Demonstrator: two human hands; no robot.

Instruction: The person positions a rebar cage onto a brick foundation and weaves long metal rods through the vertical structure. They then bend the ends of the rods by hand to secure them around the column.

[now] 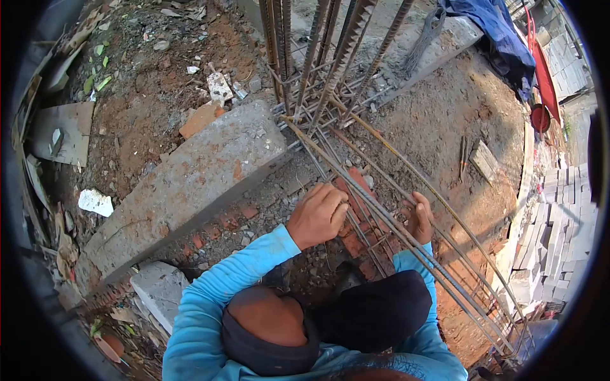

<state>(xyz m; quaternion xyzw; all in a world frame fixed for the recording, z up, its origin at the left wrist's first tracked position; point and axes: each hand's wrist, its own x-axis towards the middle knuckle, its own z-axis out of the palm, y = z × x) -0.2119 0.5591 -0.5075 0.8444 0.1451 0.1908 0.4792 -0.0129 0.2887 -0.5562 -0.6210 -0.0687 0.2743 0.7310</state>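
While the person crouches over a trench in the reddish-brown dirt ground (445,120), both hands work at a rusty steel rebar cage (381,219) that lies slanting from the upper middle toward the lower right, with further bars rising upright at its far end. The left hand (318,216), in a bright blue sleeve, is knuckles-up with its fingers curled tight against 1 of the long bars near the middle of the cage; what the fingertips pinch is hidden. The right hand (420,219) sits just beside it on the far side of the same bars, its fingers wrapped round 1 of them. Under the hands a course of red clay bricks (356,184) shows between the bars.

To the left, a long grey concrete beam (190,178) lies diagonally on the ground, its end touching the cage. A crumpled white scrap of paper (95,202) lies well apart on the left. At the upper right, a dark blue cloth (502,38) hangs near a red metal wheelbarrow (545,82), and stacked pale grey concrete blocks (562,222) line the right edge.
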